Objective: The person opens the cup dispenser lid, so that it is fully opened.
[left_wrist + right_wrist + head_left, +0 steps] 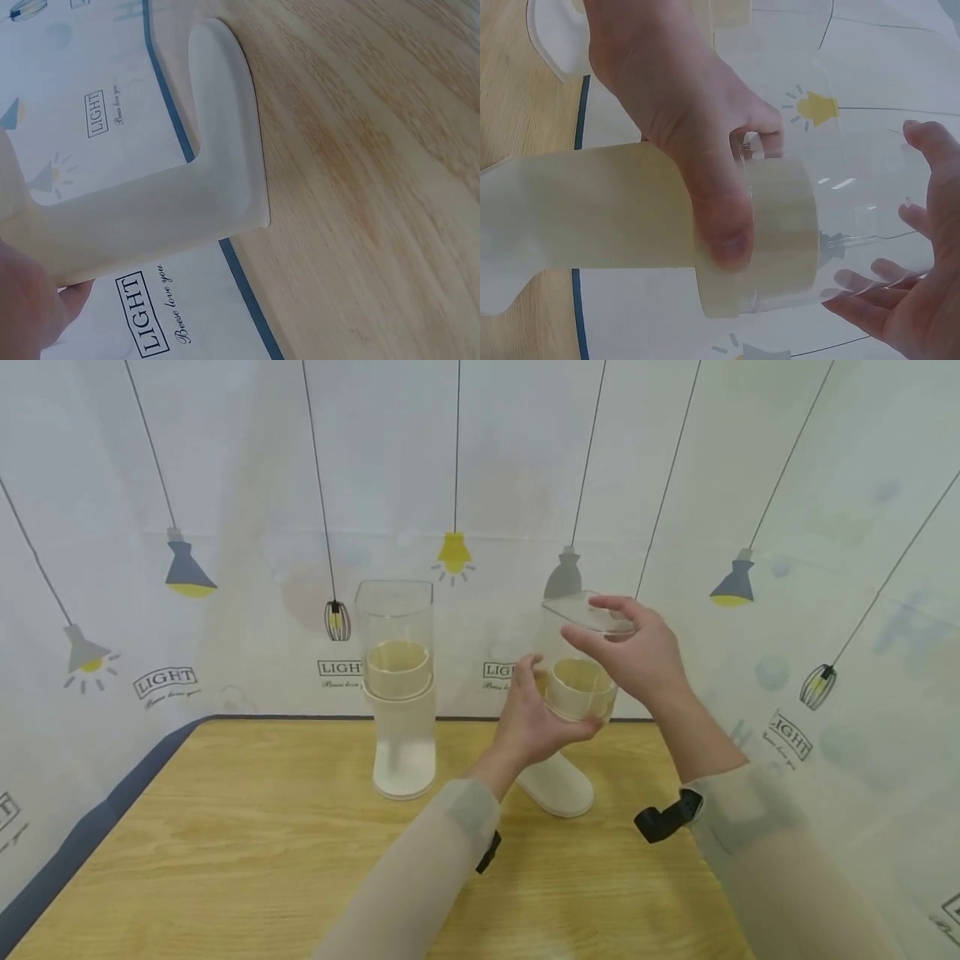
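Observation:
A cream boot-shaped stand (558,785) rises on the right of the table, topped by a clear square-mouthed container (855,195) with a cream ring (784,225) inside its lower part. My left hand (532,718) grips the stand's upper collar, its thumb laid across the collar in the right wrist view. In the left wrist view the stand (225,112) shows its long foot on the tabletop. My right hand (637,647) holds the clear container near its rim, thumb and fingers spread around the walls. Some fingertips show through the clear plastic.
A matching stand (405,752) with its own clear container (393,618) stands upright to the left. Both are on a wooden table (247,827), in front of a hanging cloth (480,468) printed with lamps. Wrist cameras (667,818) are strapped to the sleeves.

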`<action>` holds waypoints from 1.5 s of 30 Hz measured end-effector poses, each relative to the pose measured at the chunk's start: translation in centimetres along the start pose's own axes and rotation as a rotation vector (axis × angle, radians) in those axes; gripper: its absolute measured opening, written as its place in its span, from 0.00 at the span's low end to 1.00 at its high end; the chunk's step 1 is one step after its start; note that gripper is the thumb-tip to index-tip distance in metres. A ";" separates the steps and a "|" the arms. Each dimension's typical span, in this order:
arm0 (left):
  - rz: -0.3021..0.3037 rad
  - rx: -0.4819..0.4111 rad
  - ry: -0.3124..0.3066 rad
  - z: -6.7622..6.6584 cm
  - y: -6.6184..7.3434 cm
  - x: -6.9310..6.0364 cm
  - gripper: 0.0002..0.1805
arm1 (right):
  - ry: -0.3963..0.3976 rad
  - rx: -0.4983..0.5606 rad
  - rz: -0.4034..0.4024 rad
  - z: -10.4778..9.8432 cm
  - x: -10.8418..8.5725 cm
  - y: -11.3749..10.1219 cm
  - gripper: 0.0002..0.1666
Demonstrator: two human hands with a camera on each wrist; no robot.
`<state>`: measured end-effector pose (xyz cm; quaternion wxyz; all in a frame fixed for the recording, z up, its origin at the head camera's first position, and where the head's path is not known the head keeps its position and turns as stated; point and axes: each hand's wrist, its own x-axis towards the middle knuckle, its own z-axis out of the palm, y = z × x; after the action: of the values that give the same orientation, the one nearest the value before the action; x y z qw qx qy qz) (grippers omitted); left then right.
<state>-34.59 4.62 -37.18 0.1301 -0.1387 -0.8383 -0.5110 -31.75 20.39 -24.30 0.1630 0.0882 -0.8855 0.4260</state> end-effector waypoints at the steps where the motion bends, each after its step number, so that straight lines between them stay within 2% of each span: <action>1: 0.001 0.000 -0.001 0.0 0.0 0.0 0.72 | -0.001 -0.008 -0.007 0.0 0.0 0.0 0.47; 8: 0.009 -0.030 -0.005 -0.1 -0.2 -0.1 0.72 | -0.001 0.012 0.011 -0.2 0.0 0.1 0.47; 36: 0.055 -0.012 -0.008 -0.4 -0.1 0.0 0.71 | -0.006 -0.044 -0.024 -0.7 -0.3 -0.1 0.48; 42: 0.044 -0.010 -0.021 -0.3 -0.3 0.1 0.73 | 0.010 0.002 0.023 -1.2 -0.2 0.3 0.47; 45: 0.049 -0.011 -0.026 -0.3 -0.4 0.1 0.73 | 0.006 0.000 0.019 -1.3 -0.4 0.2 0.48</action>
<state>-34.75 4.18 -37.31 0.1311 -0.1664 -0.8335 -0.5102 -31.17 21.51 -23.84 0.1617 0.0784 -0.8859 0.4277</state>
